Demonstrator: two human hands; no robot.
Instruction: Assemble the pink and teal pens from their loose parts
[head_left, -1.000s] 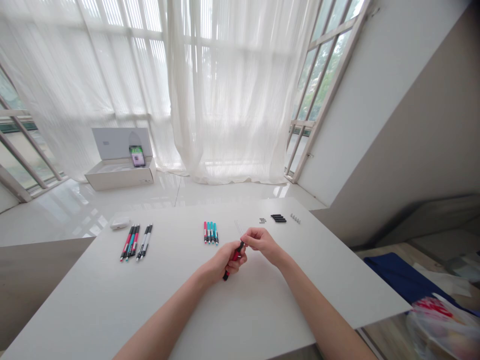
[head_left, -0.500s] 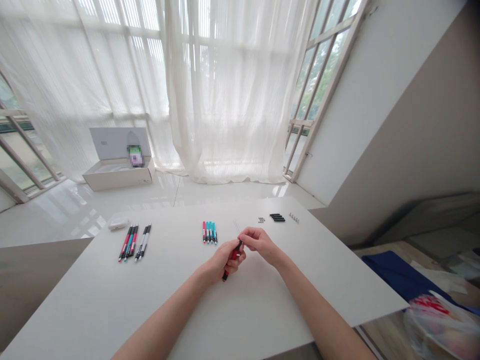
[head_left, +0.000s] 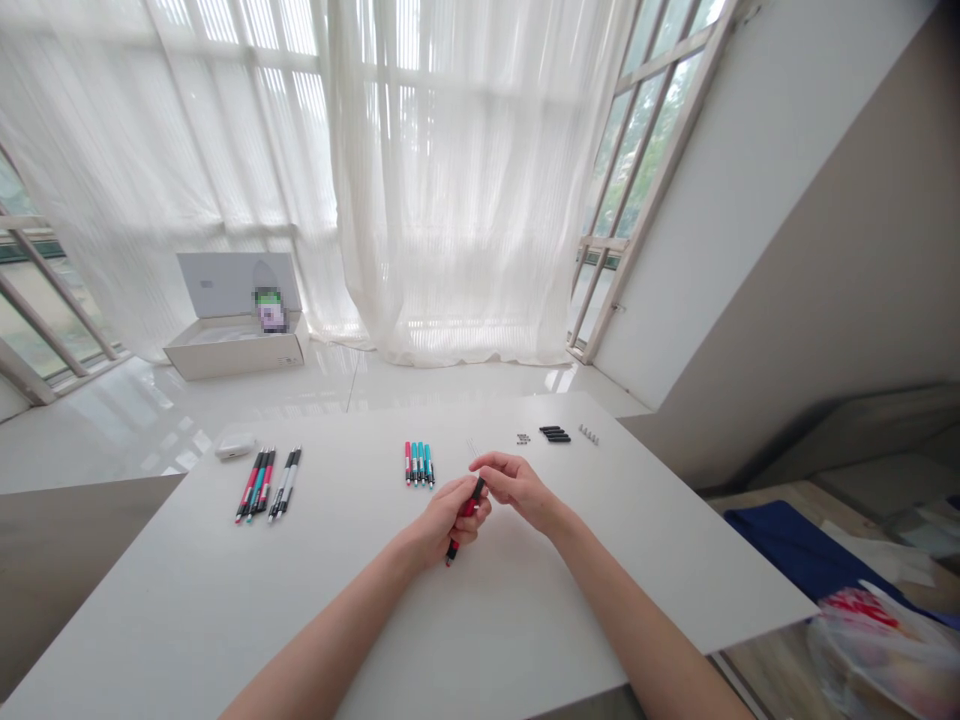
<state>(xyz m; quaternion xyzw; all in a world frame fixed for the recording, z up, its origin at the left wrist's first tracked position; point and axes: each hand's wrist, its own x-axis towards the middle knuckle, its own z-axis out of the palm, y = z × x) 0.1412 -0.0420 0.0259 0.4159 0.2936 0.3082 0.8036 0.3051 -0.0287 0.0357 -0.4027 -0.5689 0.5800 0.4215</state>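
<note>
Taking twelve o'clock as straight ahead of the person, I saw the red-and-black pen (head_left: 470, 504) above the near-middle of the worktop (head_left: 360, 620), slanting from seven o'clock up to one. It lay inside the left hand (head_left: 444, 522), whose fingers were wrapped closed around its barrel, with the black lower end poking out toward seven. The right hand (head_left: 519, 489) sat at the pen's two o'clock, half curled, its thumb and forefinger close together at the black upper end; whether they pinched anything there I could not tell.

Just past those fingertips, at twelve, lay some thin clear rods (head_left: 472, 447). Toward half past ten stood a row of four barrels (head_left: 419, 465), one pink and three teal. Around one to two came small metal springs (head_left: 523, 438), black grips (head_left: 555, 435) and pale little tips (head_left: 589, 435). Well off at nine rested three coloured pens (head_left: 256, 485) beside two grey-white pens (head_left: 285, 485), with a white case (head_left: 235, 446) just beyond. Farther out, at ten, an open white box (head_left: 236, 354) sat on the window ledge (head_left: 420, 388).
</note>
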